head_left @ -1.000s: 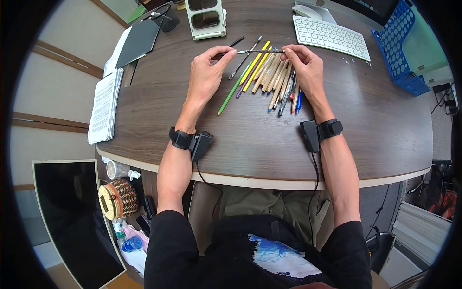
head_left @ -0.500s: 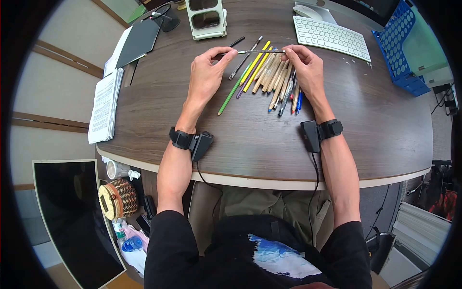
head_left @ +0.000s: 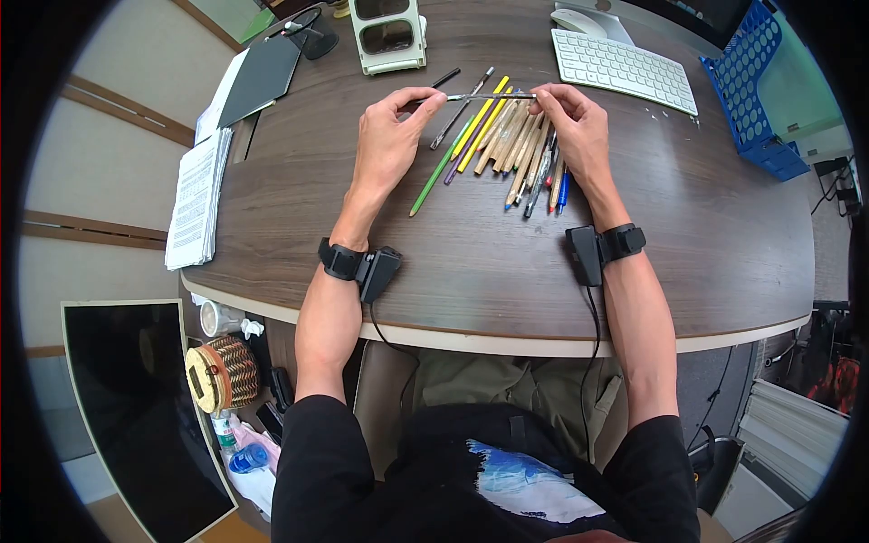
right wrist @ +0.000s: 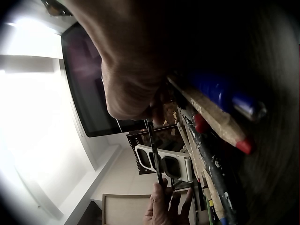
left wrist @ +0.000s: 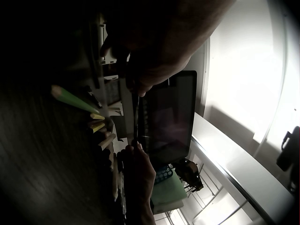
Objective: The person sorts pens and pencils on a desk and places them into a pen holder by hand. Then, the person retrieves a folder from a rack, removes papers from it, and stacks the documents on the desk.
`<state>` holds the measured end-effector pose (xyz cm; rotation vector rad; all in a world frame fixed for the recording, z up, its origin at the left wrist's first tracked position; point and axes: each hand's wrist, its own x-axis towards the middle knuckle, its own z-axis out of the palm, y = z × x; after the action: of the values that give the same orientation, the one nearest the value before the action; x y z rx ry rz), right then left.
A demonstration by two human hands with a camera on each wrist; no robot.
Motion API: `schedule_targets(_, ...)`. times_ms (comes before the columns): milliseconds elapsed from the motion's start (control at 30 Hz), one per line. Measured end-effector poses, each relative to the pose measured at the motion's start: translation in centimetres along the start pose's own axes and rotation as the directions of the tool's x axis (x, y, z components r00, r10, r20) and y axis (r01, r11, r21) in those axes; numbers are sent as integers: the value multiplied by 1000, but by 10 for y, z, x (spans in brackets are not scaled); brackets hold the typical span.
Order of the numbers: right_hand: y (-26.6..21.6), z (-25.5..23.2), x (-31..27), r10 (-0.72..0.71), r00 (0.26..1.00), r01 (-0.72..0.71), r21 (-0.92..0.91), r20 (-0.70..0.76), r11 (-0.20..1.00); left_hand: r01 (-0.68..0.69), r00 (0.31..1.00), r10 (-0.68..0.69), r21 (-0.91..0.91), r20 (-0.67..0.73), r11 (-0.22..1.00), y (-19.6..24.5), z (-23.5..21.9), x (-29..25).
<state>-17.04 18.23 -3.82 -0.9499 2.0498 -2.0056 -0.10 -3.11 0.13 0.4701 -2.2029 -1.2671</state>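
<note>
A thin dark pen or pencil (head_left: 493, 96) is held level above the desk, one end in each hand. The left hand (head_left: 387, 140) pinches its left end between thumb and fingers; the right hand (head_left: 576, 131) pinches the right end. Beneath it lies a spread of wooden pencils (head_left: 516, 145), with a green pencil (head_left: 433, 181), yellow pencils and a blue pen (head_left: 563, 194) at its sides. In the left wrist view the dark stick (left wrist: 136, 117) spans the two hands. A red-tipped pencil (right wrist: 215, 115) appears close up in the right wrist view.
A white keyboard (head_left: 625, 71) and mouse (head_left: 579, 23) lie at the back right, beside a blue basket (head_left: 756, 100). Behind the left hand stands a white device (head_left: 389, 36). Stacked papers (head_left: 196, 199) sit at the desk's left edge.
</note>
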Motion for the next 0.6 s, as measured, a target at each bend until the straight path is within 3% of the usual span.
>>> schedule_targets(600,-2,0,-1,6,1000,-6,15,8,1000,-26,1000,26,1,-3,1000,-1,1,0)
